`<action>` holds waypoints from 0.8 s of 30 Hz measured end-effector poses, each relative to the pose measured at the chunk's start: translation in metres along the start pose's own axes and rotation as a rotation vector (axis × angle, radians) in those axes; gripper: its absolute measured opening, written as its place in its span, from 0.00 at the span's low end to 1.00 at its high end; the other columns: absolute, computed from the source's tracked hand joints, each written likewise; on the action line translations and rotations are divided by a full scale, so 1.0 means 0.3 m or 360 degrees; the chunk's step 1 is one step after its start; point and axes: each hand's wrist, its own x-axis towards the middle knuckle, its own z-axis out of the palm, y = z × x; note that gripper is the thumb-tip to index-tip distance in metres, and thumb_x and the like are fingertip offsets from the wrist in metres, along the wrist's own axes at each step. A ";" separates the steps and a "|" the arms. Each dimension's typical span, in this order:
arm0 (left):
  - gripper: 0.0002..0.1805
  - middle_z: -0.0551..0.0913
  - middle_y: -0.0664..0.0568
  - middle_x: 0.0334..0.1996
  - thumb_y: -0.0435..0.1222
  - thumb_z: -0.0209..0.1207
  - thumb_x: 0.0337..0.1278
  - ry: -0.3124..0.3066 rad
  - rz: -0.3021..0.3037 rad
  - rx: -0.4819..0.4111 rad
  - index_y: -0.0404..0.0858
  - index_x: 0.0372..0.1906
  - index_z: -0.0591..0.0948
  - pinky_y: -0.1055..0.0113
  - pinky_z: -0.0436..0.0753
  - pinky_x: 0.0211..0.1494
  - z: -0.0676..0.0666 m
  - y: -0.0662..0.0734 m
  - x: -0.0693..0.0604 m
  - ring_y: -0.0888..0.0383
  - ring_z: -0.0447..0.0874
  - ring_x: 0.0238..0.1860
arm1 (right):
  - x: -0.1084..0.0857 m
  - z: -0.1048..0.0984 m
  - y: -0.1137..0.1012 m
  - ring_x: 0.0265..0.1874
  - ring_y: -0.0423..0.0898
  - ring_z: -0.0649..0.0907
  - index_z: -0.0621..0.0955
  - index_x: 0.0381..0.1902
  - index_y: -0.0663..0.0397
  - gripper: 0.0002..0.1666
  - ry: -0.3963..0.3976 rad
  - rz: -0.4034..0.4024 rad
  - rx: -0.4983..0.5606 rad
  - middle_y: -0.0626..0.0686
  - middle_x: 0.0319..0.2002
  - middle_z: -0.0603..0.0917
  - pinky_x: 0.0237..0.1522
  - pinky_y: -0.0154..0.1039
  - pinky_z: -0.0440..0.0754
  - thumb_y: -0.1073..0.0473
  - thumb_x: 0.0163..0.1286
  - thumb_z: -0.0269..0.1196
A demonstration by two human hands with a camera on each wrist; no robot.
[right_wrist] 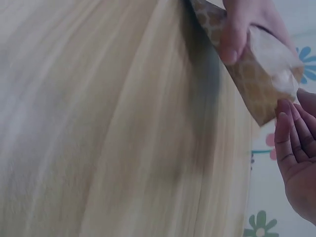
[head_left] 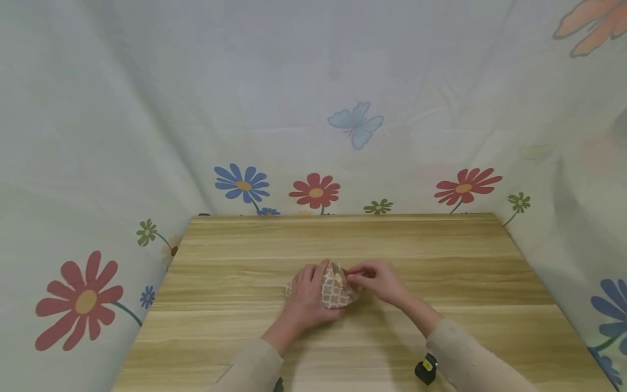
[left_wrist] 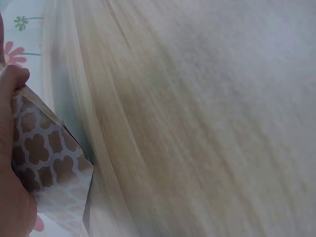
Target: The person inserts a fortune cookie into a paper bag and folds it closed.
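A small brown paper bag (head_left: pixel 335 295) with a white lattice pattern is held just above the middle of the table. My left hand (head_left: pixel 305 298) grips its body from the left, thumb on the near side. At the bag's right end my right hand (head_left: pixel 381 280) pinches the edge with thumb and fingertips. The right wrist view shows a pale, crinkled, see-through part on the bag (right_wrist: pixel 256 94), beside the right fingertips. In the left wrist view the bag's patterned face (left_wrist: pixel 44 153) juts out past the left hand (left_wrist: pixel 15 202). What the bag contains cannot be made out.
The wood-grain table (head_left: pixel 235 245) runs back to a white curtain (head_left: pixel 274 87) printed with flowers and butterflies, which also hangs at both sides. A small black device (head_left: pixel 426 370) shows beside the right wrist.
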 end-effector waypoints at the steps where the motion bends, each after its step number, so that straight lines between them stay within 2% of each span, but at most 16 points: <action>1: 0.68 0.74 0.43 0.63 0.58 0.83 0.32 -0.0004 0.0000 0.0002 0.44 0.82 0.61 0.42 0.71 0.76 -0.001 0.000 0.000 0.43 0.73 0.66 | 0.000 -0.008 0.000 0.39 0.47 0.89 0.90 0.51 0.60 0.12 0.0023 -0.0007 0.0006 0.54 0.42 0.92 0.38 0.39 0.89 0.59 0.75 0.70; 8: 0.68 0.74 0.44 0.63 0.59 0.83 0.31 0.0030 0.0051 0.0025 0.43 0.81 0.61 0.46 0.75 0.74 -0.001 -0.003 -0.002 0.45 0.74 0.64 | 0.006 -0.030 0.020 0.41 0.48 0.91 0.88 0.53 0.66 0.15 0.0068 -0.0086 -0.0041 0.56 0.42 0.92 0.41 0.35 0.89 0.60 0.74 0.71; 14: 0.68 0.74 0.45 0.62 0.58 0.83 0.32 0.0043 0.0085 -0.0003 0.44 0.82 0.61 0.49 0.78 0.71 -0.002 0.000 0.001 0.48 0.74 0.62 | 0.017 -0.026 0.036 0.40 0.44 0.89 0.89 0.48 0.61 0.10 0.0024 -0.0145 -0.0120 0.54 0.42 0.92 0.43 0.35 0.88 0.61 0.74 0.70; 18: 0.69 0.73 0.45 0.63 0.59 0.83 0.32 0.0034 0.0095 -0.0002 0.44 0.82 0.60 0.51 0.78 0.70 -0.003 0.002 0.002 0.49 0.73 0.62 | 0.022 -0.031 0.029 0.37 0.42 0.87 0.89 0.44 0.59 0.06 0.0009 -0.0157 -0.0156 0.52 0.39 0.91 0.41 0.34 0.87 0.63 0.75 0.69; 24: 0.73 0.72 0.45 0.67 0.61 0.83 0.32 0.0022 0.0076 -0.0056 0.46 0.85 0.55 0.49 0.77 0.72 -0.013 0.012 0.004 0.49 0.72 0.66 | 0.026 -0.062 -0.019 0.32 0.42 0.87 0.90 0.41 0.60 0.03 0.0029 -0.0235 -0.0201 0.52 0.35 0.90 0.35 0.35 0.88 0.65 0.73 0.70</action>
